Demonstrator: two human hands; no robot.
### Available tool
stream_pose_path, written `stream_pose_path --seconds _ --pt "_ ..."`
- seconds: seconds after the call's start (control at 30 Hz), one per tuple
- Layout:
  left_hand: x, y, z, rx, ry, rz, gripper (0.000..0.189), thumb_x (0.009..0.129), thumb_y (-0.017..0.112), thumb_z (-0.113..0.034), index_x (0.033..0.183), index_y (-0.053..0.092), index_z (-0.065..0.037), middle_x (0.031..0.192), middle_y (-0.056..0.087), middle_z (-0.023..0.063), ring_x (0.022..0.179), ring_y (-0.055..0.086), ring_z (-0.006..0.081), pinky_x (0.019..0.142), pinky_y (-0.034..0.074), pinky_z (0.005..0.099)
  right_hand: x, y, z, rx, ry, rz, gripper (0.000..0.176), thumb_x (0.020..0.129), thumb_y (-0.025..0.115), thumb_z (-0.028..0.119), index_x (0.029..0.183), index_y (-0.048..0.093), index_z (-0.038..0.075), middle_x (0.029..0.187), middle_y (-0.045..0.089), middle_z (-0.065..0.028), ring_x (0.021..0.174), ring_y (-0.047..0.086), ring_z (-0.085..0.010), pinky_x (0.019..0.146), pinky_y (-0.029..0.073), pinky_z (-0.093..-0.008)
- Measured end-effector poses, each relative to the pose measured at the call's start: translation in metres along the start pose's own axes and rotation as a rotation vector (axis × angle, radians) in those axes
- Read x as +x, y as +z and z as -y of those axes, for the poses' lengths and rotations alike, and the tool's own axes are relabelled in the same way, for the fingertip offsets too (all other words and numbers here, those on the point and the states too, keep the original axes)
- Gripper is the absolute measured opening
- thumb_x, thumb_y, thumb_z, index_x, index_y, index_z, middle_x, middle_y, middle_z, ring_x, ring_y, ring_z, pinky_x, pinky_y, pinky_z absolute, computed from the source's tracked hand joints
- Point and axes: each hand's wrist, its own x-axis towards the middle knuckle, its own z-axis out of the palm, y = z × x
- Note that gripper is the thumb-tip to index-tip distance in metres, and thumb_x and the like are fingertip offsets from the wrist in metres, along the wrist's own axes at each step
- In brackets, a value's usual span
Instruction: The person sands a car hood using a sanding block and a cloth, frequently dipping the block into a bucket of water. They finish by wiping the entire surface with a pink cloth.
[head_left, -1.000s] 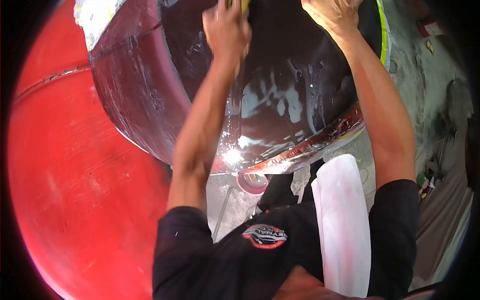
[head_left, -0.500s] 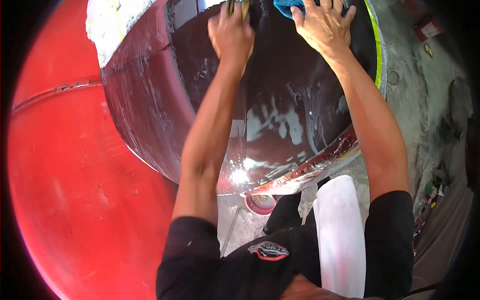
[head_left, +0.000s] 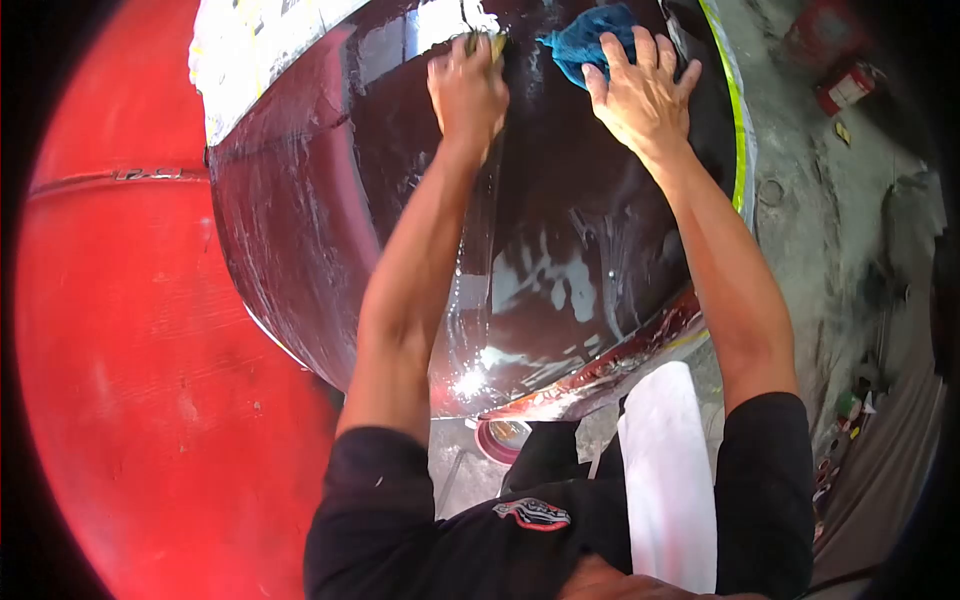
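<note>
Wet dark car panel (head_left: 540, 185) ahead; left hand (head_left: 468, 98) clamped on yellowish pad (head_left: 497, 45) at panel's far part, long axis hidden; blue cloth (head_left: 590, 38) at panel's far right, nearer right hand (head_left: 648, 98), splayed over its edge.

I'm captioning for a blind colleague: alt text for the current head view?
A person's left hand grips a yellowish item on a glossy dark panel; the right hand lies over the edge of a blue cloth. A red surface fills the left.
</note>
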Motion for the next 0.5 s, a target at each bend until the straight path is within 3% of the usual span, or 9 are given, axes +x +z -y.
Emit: stream_pose_path --seconds 0.03,0.1,0.13,0.17,0.23,0.27,0.33,0.43,0.5 --pt "0.009 0.009 0.0 -0.006 -0.033 0.007 0.036 0.09 0.067 -0.012 0.126 0.067 -0.012 0.131 0.063 0.0126 0.102 0.059 0.0364 0.095 0.047 0.0426 -0.004 0.001 -0.004 -0.01 0.008 0.011 0.053 0.098 0.055 0.049 0.142 0.053 0.021 0.149 0.044 -0.0155 0.142 0.036 -0.0383 0.107 0.025 -0.0763" --pt "-0.043 -0.022 -0.002 -0.08 0.025 0.004 0.036 0.09 0.067 -0.011 0.126 0.067 -0.011 0.133 0.062 0.0128 0.103 0.059 0.0365 0.096 0.047 0.0422 -0.007 0.001 -0.02 0.05 -0.159 -0.033 0.052 0.095 0.059 0.051 0.139 0.056 0.022 0.148 0.045 -0.0157 0.139 0.039 -0.0377 0.111 0.029 -0.0671" --pt "-0.095 -0.048 -0.003 -0.138 0.058 0.018 0.037 0.089 0.067 -0.01 0.126 0.067 -0.01 0.135 0.061 0.0129 0.105 0.059 0.0366 0.097 0.046 0.0417 -0.015 -0.029 -0.028 0.245 -0.295 -0.022 0.052 0.09 0.064 0.037 0.13 0.06 0.005 0.145 0.044 -0.0261 0.139 0.037 -0.0446 0.115 0.027 -0.0618" --pt "-0.162 -0.082 -0.007 -0.129 0.004 0.073 0.042 0.086 0.069 -0.007 0.129 0.067 -0.009 0.141 0.058 0.0145 0.109 0.059 0.0366 0.098 0.046 0.0424 -0.014 -0.05 -0.041 0.277 -0.407 0.152 0.053 0.086 0.069 0.035 0.128 0.06 0.005 0.145 0.045 -0.0248 0.138 0.039 -0.0453 0.113 0.03 -0.0592" --pt "-0.294 -0.126 -0.002 -0.142 -0.061 0.119 0.049 0.079 0.069 -0.001 0.127 0.068 -0.007 0.145 0.054 0.02 0.115 0.059 0.037 0.101 0.045 0.044 -0.043 -0.049 -0.047 0.376 -0.36 0.021 0.055 0.082 0.073 0.035 0.129 0.061 0.008 0.146 0.045 -0.023 0.138 0.039 -0.0452 0.112 0.031 -0.0591" --pt "-0.32 -0.135 0.0 -0.196 -0.049 0.119 0.049 0.078 0.069 -0.001 0.126 0.069 -0.008 0.144 0.055 0.0203 0.114 0.059 0.0376 0.1 0.045 0.044 -0.052 -0.045 -0.041 0.319 -0.291 -0.033 0.056 0.081 0.075 0.035 0.129 0.061 0.01 0.147 0.044 -0.022 0.139 0.038 -0.0451 0.112 0.031 -0.0591" --pt "-0.312 -0.137 -0.003 -0.233 -0.047 0.11 0.05 0.076 0.069 0.001 0.126 0.069 -0.008 0.143 0.055 0.0205 0.112 0.059 0.0383 0.099 0.047 0.0437 -0.061 -0.03 -0.033 0.246 -0.139 -0.069 0.058 0.082 0.075 0.038 0.133 0.061 0.015 0.152 0.041 -0.0201 0.141 0.035 -0.0445 0.113 0.029 -0.0598" --pt "-0.182 -0.086 0.012 -0.26 0.049 0.012 0.053 0.074 0.07 0.003 0.126 0.07 -0.009 0.142 0.057 0.0201 0.11 0.06 0.0384 0.096 0.048 0.044 -0.059 -0.03 -0.032 0.148 -0.118 -0.1 0.057 0.085 0.072 0.042 0.133 0.062 0.014 0.155 0.038 -0.0189 0.14 0.036 -0.0449 0.116 0.029 -0.0569" --pt "-0.095 -0.068 0.002 -0.124 0.264 -0.083 0.025 0.097 0.054 -0.013 0.116 0.068 -0.004 0.11 0.067 0.02 0.097 0.063 0.0312 0.091 0.044 0.0458 -0.056 -0.026 -0.035 0.114 -0.106 -0.102 0.056 0.086 0.072 0.042 0.133 0.062 0.013 0.154 0.04 -0.0197 0.139 0.038 -0.0442 0.116 0.031 -0.0519"
